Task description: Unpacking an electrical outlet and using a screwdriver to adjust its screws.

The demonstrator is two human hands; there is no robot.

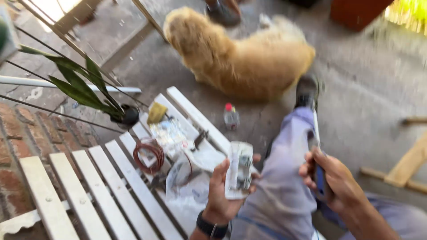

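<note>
Left hand (224,189) grips a clear plastic blister packet (238,170), just right of the white slatted wooden tabletop (89,195). Right hand (333,178) closes around a slim blue-handled tool (316,146), farther right, over the knee.

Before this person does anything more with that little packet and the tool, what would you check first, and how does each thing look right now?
1. Left hand grips the clear packet firmly: ok, fingers wrapped around it.
2. Right hand holds the slim tool securely: ok.
3. Tool tip clear of the raised leg: cannot tell, too blurred.
4. Dog out of the way: ok, lying apart on the floor.
5. Red wire coil sits steady on the white slatted bench: ok.
</note>
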